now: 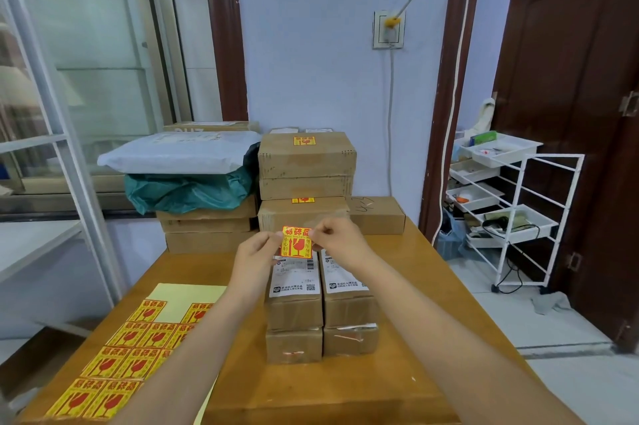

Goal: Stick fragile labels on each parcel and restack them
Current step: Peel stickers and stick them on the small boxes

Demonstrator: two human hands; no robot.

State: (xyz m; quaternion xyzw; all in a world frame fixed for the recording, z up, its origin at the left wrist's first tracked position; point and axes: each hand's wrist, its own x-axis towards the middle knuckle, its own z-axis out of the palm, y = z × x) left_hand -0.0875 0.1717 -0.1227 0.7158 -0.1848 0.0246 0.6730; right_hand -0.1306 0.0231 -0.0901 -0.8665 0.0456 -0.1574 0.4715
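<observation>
Both arms extended over wooden table [408, 372]; left hand [254, 256] and right hand [340, 239] pinch opposite edges of one yellow-and-red fragile label [296, 242], wine-glass symbol and Chinese characters, above two brown cardboard parcels [294, 312] bearing white QR-coded shipping labels [294, 277].

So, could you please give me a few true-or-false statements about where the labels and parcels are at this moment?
1. Both hands, left hand and right hand, pinch one red-and-yellow fragile sticker. True.
2. The yellow sheet of fragile stickers lies right of the parcels. False: it lies left.
3. The top brown cardboard box of the rear stack already bears a label. True.
4. The two near white-labelled cardboard parcels carry fragile stickers. False: none visible.
</observation>
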